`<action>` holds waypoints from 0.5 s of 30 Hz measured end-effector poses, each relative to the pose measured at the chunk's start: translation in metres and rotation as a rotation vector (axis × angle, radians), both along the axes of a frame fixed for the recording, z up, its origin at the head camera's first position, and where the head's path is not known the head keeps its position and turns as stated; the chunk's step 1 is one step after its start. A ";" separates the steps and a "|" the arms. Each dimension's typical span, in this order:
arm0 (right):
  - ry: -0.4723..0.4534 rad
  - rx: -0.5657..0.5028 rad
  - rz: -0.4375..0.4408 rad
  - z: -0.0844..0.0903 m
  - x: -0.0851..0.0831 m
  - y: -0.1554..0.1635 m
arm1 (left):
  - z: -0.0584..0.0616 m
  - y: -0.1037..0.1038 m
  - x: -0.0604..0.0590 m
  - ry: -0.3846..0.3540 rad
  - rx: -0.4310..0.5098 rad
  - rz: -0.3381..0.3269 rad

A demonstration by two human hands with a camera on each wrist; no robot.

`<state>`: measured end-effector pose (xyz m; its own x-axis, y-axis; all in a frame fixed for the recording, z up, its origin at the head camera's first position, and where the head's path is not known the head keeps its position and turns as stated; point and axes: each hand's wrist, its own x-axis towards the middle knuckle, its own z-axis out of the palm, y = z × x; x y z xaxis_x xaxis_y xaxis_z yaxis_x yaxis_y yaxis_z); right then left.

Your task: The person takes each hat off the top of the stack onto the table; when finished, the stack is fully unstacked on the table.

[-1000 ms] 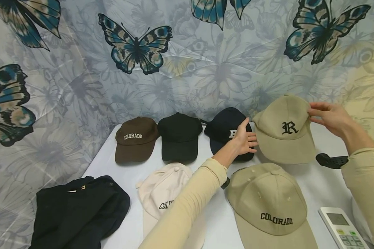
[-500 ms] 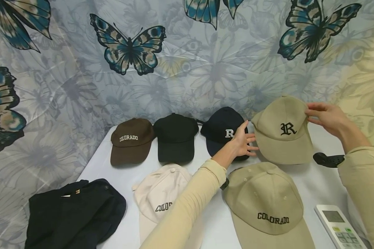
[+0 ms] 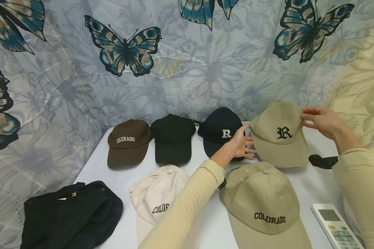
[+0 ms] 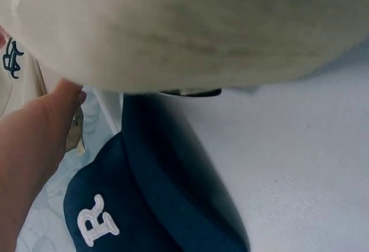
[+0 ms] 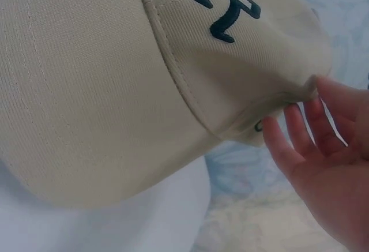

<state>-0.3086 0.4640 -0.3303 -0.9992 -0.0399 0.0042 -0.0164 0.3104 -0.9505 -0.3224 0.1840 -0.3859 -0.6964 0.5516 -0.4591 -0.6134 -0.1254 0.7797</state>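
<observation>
A khaki cap with a black "R" [image 3: 278, 138] [image 5: 115, 90] sits at the right end of the back row, with its brim towards me. My left hand [image 3: 241, 145] reaches between it and the navy "R" cap [image 3: 219, 129] [image 4: 144, 206]. Its straight fingers touch the khaki cap's left edge. My right hand [image 3: 318, 119] [image 5: 328, 165] is at the cap's right side, its extended fingertips [image 5: 316, 85] against the crown's lower rim. I cannot tell whether the brim lies flat on the white table [image 3: 118, 173].
A brown "COLORADO" cap [image 3: 127, 141] and a black cap [image 3: 172, 138] fill the back row on the left. In front lie a cream cap [image 3: 157, 193], a khaki "COLORADO" cap [image 3: 261, 200], dark folded cloth [image 3: 71, 214] and a white remote [image 3: 335, 224]. A butterfly curtain [image 3: 174, 69] hangs behind.
The khaki "R" cap has come down from a raised, tilted hold towards the table. Both hands followed it down, and my view drifted slightly.
</observation>
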 end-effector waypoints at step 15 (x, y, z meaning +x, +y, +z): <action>-0.021 0.045 0.005 -0.010 -0.002 0.001 | -0.008 0.004 -0.003 -0.008 -0.063 -0.009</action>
